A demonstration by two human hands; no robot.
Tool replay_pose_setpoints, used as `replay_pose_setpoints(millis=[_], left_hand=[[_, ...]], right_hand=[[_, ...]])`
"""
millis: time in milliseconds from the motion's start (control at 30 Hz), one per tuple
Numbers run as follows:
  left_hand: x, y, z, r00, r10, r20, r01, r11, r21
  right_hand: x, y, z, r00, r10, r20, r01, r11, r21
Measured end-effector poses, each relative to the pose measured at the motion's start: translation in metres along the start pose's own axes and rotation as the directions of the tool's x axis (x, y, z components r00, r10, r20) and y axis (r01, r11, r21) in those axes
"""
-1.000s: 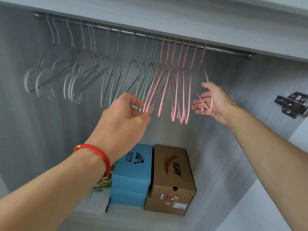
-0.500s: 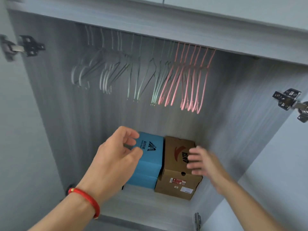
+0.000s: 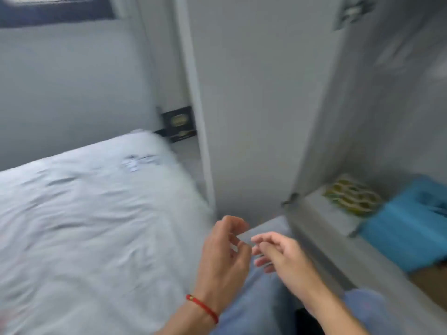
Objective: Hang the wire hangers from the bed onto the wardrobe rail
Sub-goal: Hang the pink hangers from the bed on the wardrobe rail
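From your head camera, badly blurred: your left hand (image 3: 223,259) sits at lower centre, fingers loosely curled and holding nothing, a red bracelet (image 3: 202,308) on its wrist. Your right hand (image 3: 281,257) is just beside it, fingers relaxed and slightly spread, empty. The bed (image 3: 84,213) fills the left of the frame; whether wire hangers lie on it cannot be told. The open wardrobe (image 3: 326,238) stands at right, a blue box (image 3: 408,226) inside.

The bed (image 3: 92,213) lies to my left — pale grey-blue sheet, rumpled in soft creases, its far corner just beside the open wardrobe (image 3: 321,146) door. The wardrobe stands right of the bed, grey-grained inside (the picture is blurred) — I can make out no hangers or rail.
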State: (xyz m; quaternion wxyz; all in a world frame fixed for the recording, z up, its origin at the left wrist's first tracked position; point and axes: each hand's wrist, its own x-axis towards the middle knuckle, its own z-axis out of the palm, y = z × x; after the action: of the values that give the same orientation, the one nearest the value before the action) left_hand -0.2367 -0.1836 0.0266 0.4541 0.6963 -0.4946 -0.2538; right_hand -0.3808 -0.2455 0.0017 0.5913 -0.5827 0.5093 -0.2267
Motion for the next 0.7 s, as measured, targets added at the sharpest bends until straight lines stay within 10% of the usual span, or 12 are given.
replay_pose_setpoints(millis=[300, 533, 700], left_hand=[[-0.092, -0.148, -0.176, 0.745, -0.372, -0.554, 0.515, 0.848, 0.123], [-0.133, -0.236, -0.291, 0.157, -0.629, -0.761, 0.949, 0.309, -0.060], [-0.123, -0.275, -0.325, 0.136, -0.709, -0.692, 0.957, 0.276, -0.094]], right_hand=[[-0.019, -0.015, 0.228, 0.786, 0.033, 0.617, 0.108, 0.976, -0.189], [-0.049, -0.013, 0.272, 0.700, 0.073, 0.710, 0.182, 0.944, -0.277], [-0.048, -0.011, 0.270, 0.724, 0.088, 0.684, 0.182, 0.932, -0.313]])
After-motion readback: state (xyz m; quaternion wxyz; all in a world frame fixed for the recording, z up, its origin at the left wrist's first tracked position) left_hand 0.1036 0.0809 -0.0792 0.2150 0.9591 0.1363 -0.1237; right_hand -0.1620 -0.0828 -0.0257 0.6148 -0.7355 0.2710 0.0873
